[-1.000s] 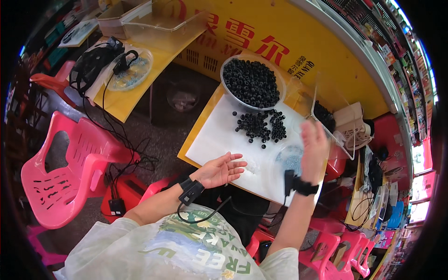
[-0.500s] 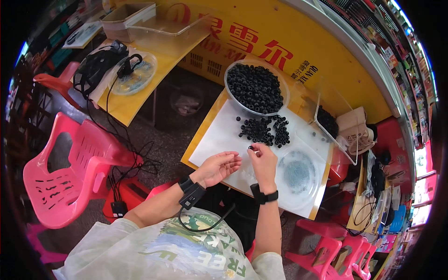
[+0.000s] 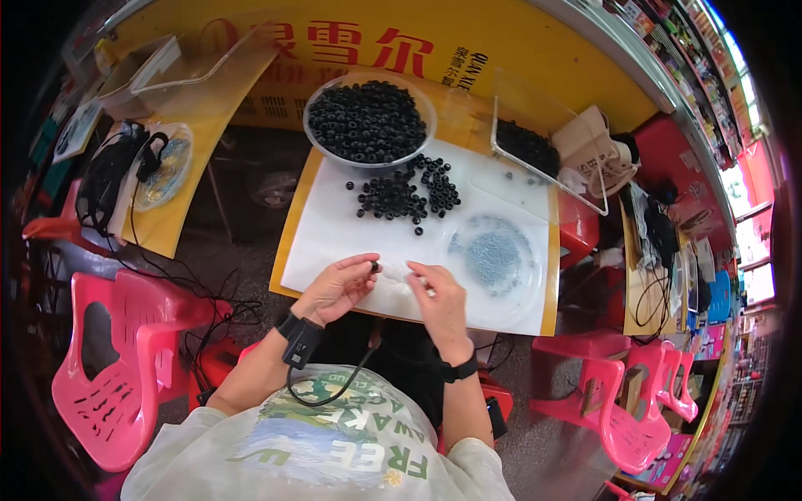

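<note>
My left hand (image 3: 337, 290), palm turned partly upward over the near edge of the white tabletop (image 3: 322, 225), has its fingertips clamped on one small black bead (image 3: 374, 267). My right hand (image 3: 439, 294) faces it, just beside but apart from the bead, its thumb and fingers curled toward each other; I cannot tell whether they pinch anything. Between the hands lies a pale, see-through clump (image 3: 397, 290), too faint for me to make out.

Farther off, loose beads (image 3: 393, 199) lie scattered in front of a clear round bowl (image 3: 338, 157) heaped with more black ones. To the right of my hands sits a clear round tray (image 3: 528, 275) with pale blue bits inside.

I judge the step in hand to be handling a single bead between the two hands. The next move calls for a light, steady left pinch, the bead's hole unblocked, and careful fingertip aim from the right.
</note>
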A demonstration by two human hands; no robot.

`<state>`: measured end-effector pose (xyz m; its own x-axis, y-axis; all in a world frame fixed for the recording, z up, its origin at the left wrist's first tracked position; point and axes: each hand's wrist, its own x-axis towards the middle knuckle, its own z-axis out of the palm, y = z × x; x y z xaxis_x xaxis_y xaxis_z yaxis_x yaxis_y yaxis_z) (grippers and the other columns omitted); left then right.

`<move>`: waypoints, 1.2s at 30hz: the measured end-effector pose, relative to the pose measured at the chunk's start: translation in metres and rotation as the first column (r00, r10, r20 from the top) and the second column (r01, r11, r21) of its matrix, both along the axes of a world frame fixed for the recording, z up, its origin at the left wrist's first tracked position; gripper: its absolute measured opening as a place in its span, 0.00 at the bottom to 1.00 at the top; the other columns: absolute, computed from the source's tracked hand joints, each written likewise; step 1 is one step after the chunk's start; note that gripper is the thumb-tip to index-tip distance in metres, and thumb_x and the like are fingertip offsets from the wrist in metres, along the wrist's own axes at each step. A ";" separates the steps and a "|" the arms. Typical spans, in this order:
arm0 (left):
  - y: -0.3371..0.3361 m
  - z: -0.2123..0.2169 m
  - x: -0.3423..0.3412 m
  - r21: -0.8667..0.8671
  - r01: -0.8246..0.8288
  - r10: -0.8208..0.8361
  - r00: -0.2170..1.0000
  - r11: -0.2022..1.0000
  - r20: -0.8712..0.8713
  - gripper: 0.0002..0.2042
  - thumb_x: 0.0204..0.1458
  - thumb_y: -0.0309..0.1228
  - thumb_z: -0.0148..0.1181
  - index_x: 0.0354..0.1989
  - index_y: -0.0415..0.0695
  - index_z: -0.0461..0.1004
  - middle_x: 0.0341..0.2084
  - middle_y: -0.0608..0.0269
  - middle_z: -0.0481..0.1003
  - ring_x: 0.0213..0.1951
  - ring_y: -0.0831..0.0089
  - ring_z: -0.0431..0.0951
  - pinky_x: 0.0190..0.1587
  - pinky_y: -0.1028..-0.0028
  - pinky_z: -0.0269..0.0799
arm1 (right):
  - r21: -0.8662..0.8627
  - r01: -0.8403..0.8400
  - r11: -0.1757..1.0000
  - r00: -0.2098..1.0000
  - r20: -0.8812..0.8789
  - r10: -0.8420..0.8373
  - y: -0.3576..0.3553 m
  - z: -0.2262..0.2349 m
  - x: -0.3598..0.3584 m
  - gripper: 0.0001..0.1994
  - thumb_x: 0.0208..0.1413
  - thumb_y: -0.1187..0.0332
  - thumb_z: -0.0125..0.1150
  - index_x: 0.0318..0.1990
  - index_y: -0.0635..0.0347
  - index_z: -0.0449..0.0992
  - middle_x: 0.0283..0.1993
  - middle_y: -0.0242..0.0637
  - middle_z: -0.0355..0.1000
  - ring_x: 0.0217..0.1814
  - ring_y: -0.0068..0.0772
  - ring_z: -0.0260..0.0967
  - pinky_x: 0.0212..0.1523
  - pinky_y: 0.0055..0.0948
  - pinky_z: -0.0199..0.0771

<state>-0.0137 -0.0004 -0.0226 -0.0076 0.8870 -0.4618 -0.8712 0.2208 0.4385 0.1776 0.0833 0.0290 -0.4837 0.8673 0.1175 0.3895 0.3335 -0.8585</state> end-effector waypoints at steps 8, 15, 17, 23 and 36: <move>0.002 0.004 0.006 0.011 -0.016 0.016 1.000 1.000 -0.009 0.12 0.58 0.25 0.60 0.51 0.39 0.73 0.39 0.60 0.77 0.40 0.75 0.77 0.45 0.78 0.77 | 0.457 0.155 0.876 0.897 0.305 -0.318 0.040 -0.023 0.083 0.05 0.49 0.74 0.64 0.35 0.60 0.80 0.35 0.40 0.74 0.41 0.47 0.70 0.45 0.39 0.71; 0.000 0.005 0.001 0.023 -0.006 0.006 1.000 1.000 0.003 0.12 0.59 0.24 0.58 0.51 0.38 0.72 0.42 0.58 0.77 0.40 0.75 0.77 0.45 0.79 0.77 | 0.490 0.137 0.861 0.885 0.329 -0.328 0.045 -0.036 0.084 0.05 0.49 0.74 0.64 0.35 0.61 0.80 0.36 0.41 0.73 0.43 0.47 0.70 0.45 0.40 0.70; 0.000 0.010 0.002 0.006 0.020 -0.020 1.000 1.000 -0.002 0.12 0.59 0.23 0.58 0.50 0.38 0.72 0.42 0.57 0.77 0.40 0.75 0.78 0.46 0.80 0.78 | 0.467 0.170 0.868 0.908 0.267 -0.322 0.043 -0.034 0.088 0.06 0.50 0.73 0.64 0.36 0.61 0.80 0.35 0.40 0.74 0.38 0.41 0.71 0.41 0.35 0.71; 0.006 0.008 0.012 0.056 0.115 -0.117 0.993 0.992 0.031 0.10 0.57 0.21 0.59 0.47 0.39 0.74 0.43 0.57 0.77 0.44 0.72 0.80 0.48 0.80 0.79 | 0.033 0.371 0.928 0.928 0.031 -0.372 0.021 -0.006 0.075 0.05 0.55 0.75 0.64 0.38 0.64 0.80 0.31 0.30 0.75 0.30 0.19 0.67 0.34 0.21 0.68; 0.006 0.021 0.018 0.147 0.143 -0.141 0.990 0.979 -0.024 0.09 0.56 0.20 0.61 0.46 0.39 0.76 0.41 0.60 0.78 0.43 0.73 0.80 0.50 0.75 0.79 | 0.001 0.000 1.000 0.988 -0.157 0.000 -0.022 0.032 -0.007 0.07 0.51 0.79 0.67 0.38 0.64 0.81 0.37 0.39 0.78 0.35 0.27 0.73 0.35 0.23 0.73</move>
